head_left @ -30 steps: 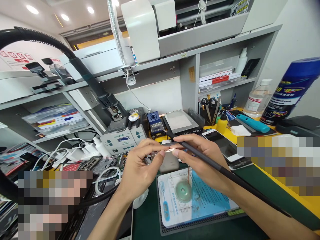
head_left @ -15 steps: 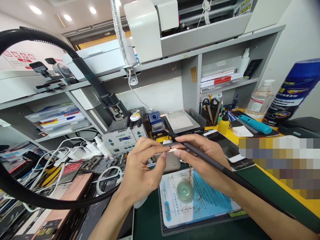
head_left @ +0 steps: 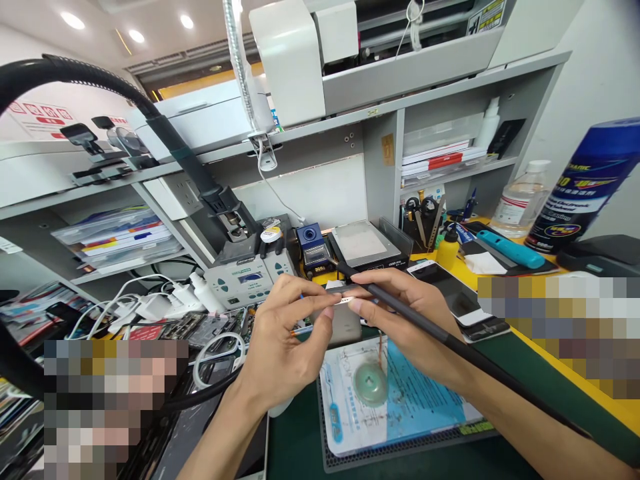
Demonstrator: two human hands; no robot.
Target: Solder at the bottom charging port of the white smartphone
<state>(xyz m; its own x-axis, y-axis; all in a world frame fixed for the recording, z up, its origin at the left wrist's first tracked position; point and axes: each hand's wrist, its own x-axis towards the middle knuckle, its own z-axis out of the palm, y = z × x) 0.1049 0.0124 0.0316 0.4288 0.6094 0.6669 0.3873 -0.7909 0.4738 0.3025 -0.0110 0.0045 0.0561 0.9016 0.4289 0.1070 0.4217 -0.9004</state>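
A thin device with a silvery back and a row of small holes along its edge (head_left: 345, 327) is held up over the mat. My left hand (head_left: 290, 333) grips its left side between thumb and fingers. On the right side, my right hand (head_left: 405, 307) pinches the device and also holds a slim black tool (head_left: 425, 320), whose tip points up and left above the device. Below the hands, a round green translucent disc (head_left: 370, 383) rests on a blue and white printed sheet (head_left: 410, 420).
A white-fronted phone (head_left: 445, 293) lies to the right, near a yellow bottle (head_left: 447, 250) and a blue spray can (head_left: 583, 187). Behind stands a soldering station (head_left: 250, 280). At left are cables (head_left: 125, 300) and a black hose (head_left: 175, 147).
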